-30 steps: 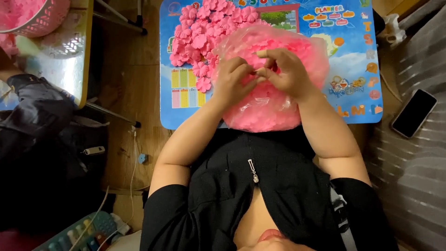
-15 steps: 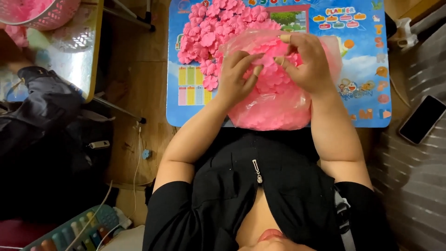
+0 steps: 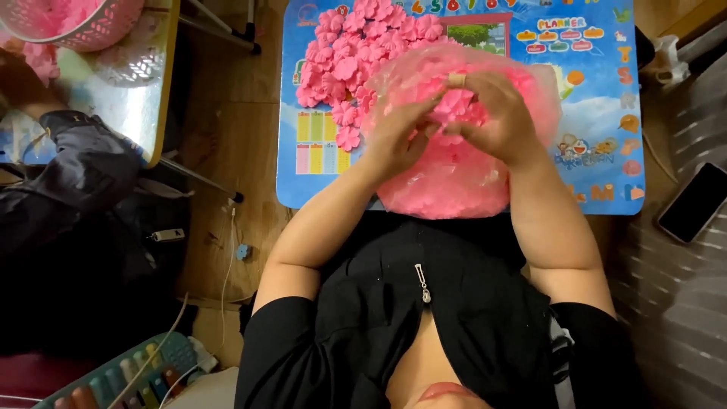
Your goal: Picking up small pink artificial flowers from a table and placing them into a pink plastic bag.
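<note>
A clear plastic bag (image 3: 454, 182) full of pink flower-shaped pieces lies on a small blue children's table (image 3: 598, 98). Both my hands rest on top of the bag. My left hand (image 3: 397, 136) and my right hand (image 3: 500, 113) pinch a pink flower piece (image 3: 453, 104) between their fingertips. A ring sits on one finger of my right hand. A pile of finished pink flowers (image 3: 356, 53) is spread over the table's far left part, just beyond my left hand.
A second low table (image 3: 144, 106) at the left carries a pink basket (image 3: 83, 23) with more pink pieces. A person in a dark sleeve (image 3: 76, 167) sits there. A phone (image 3: 693, 201) lies at the right. A colourful toy xylophone (image 3: 129, 375) is on the wooden floor.
My hands have drawn closer together over the bag, fingertips now meeting on a flower piece. The view has shifted slightly.
</note>
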